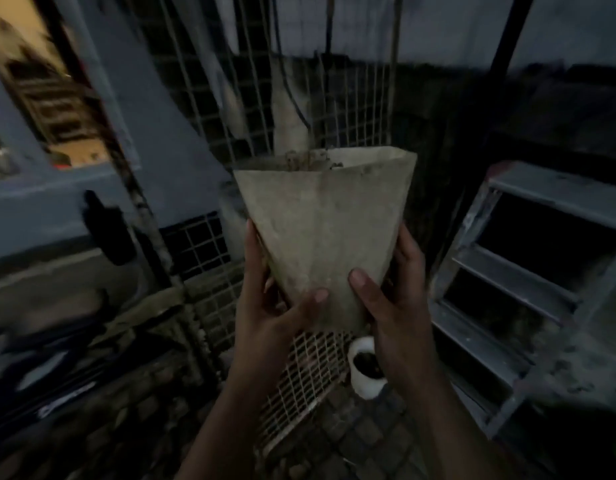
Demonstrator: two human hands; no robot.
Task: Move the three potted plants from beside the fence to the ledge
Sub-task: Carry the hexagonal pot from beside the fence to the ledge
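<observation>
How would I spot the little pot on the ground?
Follow the wire mesh fence down to the brick paving. Beside it, below the right hand, stands the small white pot holding dark soil, round and squat, unlike the tall beige pot held above.

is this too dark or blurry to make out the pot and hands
Head view: dim overall; the pale pot, left hand and right hand gripping it read clearly; the frame's left is motion-smeared; wide-angle bends the wire fence; the small white pot below is soft.

Wire fence [334, 109] blocks ahead; louvered frame [528, 271] crowds the right.
</observation>
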